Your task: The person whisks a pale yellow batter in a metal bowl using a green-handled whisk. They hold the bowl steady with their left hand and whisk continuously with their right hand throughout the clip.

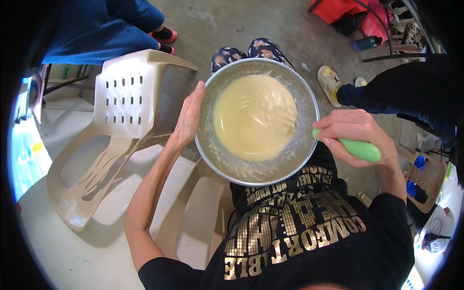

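On my lap rests a round metal mixing bowl [232, 170] with pale yellow batter [250, 119] in it. Swirl marks and ridges run across the batter, and smears coat the inner wall. My left hand [190, 116] holds the bowl's left side, thumb up by the rim. In my right hand [353, 134] is the light green handle [360, 149] of a utensil, gripped over the right rim. The utensil's working end is hard to make out and seems to lie in the batter's right side, where the surface is ridged.
To my left stands a beige plastic chair [125, 101] with a slotted seat. A person in blue trousers [101, 32] is beyond it. Another person's sandalled foot [330, 85] is at right. A bottle [367, 43] and red bags [335, 11] are farther off.
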The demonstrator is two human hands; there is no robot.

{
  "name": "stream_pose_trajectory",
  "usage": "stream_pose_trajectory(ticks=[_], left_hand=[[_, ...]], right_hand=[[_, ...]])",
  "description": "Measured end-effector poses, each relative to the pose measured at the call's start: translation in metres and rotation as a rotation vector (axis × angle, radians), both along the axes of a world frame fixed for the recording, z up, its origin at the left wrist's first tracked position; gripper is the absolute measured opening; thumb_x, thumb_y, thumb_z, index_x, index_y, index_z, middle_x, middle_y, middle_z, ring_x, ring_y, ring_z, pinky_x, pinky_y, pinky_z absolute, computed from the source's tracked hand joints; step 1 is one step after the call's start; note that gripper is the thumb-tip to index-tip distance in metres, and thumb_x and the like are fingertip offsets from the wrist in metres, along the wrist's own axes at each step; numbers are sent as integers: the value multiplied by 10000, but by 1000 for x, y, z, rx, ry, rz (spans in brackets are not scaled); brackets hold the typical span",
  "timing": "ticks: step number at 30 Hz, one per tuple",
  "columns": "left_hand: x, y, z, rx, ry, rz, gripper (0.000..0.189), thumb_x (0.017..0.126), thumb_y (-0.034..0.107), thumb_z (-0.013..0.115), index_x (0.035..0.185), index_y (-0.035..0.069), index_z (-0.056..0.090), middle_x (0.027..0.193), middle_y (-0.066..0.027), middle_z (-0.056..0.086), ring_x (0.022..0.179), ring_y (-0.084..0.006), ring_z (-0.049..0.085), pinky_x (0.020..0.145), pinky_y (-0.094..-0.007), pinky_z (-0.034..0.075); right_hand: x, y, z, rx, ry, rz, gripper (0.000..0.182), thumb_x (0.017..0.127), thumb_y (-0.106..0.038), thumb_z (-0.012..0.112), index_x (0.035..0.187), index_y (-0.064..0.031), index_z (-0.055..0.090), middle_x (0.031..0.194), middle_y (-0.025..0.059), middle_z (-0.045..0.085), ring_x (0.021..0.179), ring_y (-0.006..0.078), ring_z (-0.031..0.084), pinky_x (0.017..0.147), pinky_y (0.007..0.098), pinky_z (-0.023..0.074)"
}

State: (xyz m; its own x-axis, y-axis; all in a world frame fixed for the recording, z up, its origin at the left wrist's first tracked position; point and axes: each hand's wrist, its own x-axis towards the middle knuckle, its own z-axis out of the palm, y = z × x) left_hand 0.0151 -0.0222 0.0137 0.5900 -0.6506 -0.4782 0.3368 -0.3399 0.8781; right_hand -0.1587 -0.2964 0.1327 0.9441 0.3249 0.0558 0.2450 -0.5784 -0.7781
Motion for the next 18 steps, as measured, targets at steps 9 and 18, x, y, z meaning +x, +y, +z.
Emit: stream_pose_trajectory(ticks=[9,18], left_hand=[[-1,-3,5,-16,27,30,665,1013,507,263,1227,-58,542,1093,-128,633,968,-150,597,879,-288,471],[-3,0,5,12,-35,11,712,997,551,242,1262,-48,523,1118,-133,627,988,-162,605,892,-288,472]], right_hand=[[44,-21,-10,76,-128,-130,100,835,-34,588,840,31,664,824,121,687,642,211,637,582,301,500],[12,-36,16,115,162,-74,134,824,-36,569,845,33,682,781,127,687,686,203,669,634,293,529]])
